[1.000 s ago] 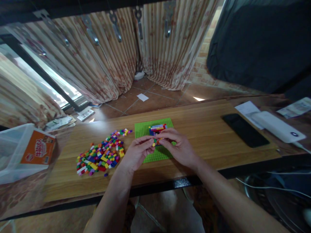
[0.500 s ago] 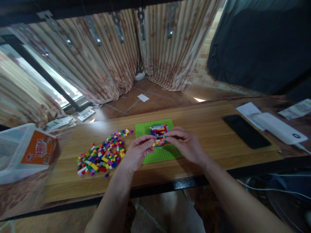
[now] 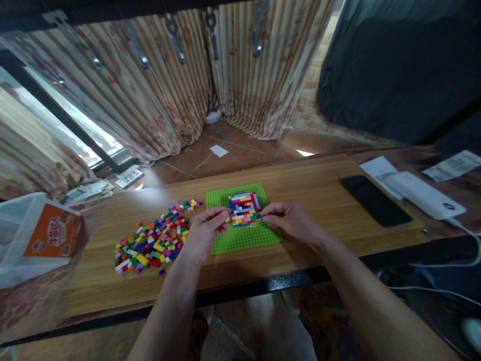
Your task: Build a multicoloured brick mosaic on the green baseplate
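Note:
A green studded baseplate (image 3: 229, 244) lies on the table in front of me. On it stands a squarish structure of multicoloured toy bricks (image 3: 246, 219), hollow in the middle. My left hand (image 3: 208, 228) is just left of the structure, thumb and forefinger pinching a small yellow brick (image 3: 227, 219). At the structure's right front corner is my right hand (image 3: 287, 219), its thumb and fingertips pressed together. What those fingertips hold, if anything, is too small to make out. Left of the baseplate, loose bricks (image 3: 160, 245) lie in a spread-out heap.
A black phone (image 3: 376, 200) and a white device with a cable (image 3: 424, 194) lie on the right. At the far left stands a clear plastic box with an orange label (image 3: 52, 230). The wooden table (image 3: 311, 185) has a dark front edge.
Both hands have moved apart, away from the structure's front, uncovering its front rows. The view has shifted slightly.

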A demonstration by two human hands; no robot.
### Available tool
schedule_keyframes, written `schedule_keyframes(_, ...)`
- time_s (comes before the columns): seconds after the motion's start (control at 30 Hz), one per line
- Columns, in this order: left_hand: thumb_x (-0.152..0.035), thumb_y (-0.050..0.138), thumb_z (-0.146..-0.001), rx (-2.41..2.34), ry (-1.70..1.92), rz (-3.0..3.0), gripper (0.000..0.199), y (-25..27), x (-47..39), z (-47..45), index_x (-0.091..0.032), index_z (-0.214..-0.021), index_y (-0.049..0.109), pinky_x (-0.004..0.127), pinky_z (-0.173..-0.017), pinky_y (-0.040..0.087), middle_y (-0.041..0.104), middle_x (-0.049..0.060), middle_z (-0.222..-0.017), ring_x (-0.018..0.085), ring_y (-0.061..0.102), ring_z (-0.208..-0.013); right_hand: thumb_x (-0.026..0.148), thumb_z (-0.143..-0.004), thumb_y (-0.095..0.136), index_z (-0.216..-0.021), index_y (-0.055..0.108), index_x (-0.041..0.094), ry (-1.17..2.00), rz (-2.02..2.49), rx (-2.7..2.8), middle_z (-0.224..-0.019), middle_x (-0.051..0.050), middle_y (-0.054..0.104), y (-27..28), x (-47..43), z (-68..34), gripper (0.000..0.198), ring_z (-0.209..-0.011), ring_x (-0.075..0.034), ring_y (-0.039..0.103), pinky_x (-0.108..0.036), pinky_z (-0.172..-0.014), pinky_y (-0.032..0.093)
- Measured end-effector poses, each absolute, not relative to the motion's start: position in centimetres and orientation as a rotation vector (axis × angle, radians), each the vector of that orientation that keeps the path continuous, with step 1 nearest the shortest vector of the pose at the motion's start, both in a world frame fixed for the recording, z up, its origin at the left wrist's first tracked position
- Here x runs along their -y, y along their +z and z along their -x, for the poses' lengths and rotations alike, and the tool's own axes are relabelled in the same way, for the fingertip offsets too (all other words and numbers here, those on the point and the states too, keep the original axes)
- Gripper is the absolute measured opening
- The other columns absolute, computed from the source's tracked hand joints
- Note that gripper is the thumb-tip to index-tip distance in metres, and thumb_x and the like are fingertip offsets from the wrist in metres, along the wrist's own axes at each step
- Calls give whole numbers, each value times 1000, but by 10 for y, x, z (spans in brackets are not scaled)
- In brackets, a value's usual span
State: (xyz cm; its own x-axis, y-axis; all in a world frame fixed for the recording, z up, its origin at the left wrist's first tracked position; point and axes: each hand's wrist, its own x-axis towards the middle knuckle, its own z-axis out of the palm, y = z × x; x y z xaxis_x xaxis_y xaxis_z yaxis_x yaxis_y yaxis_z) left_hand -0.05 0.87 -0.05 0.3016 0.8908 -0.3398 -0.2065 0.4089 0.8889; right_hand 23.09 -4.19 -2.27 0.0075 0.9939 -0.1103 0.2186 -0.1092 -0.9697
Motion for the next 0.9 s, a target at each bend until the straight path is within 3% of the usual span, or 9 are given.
schedule_keyframes(0.37, -30, 88, -56, -1026, 852, -862, 33, -2, -9, 0, -12, -80, 74, 18, -54, 43, 65, 0, -66, 6, 56, -56, 32, -70, 70, -71, 68, 19, 975, 1535, 1391, -68, 0, 68, -23, 37, -226, 13, -64, -15, 59, -28, -62, 43)
schedule_keyframes(0.9, -33, 89, -56, -1024, 852, -840, 35, -3, -9, -1, -11, -80, 74, 18, -54, 43, 64, 0, -63, 7, 56, -55, 39, -70, 75, -69, 67, 18, 1139, 1449, 1236, -58, 2, 60, -20, 36, -234, 22, -55, -10, 51, -25, -54, 41)
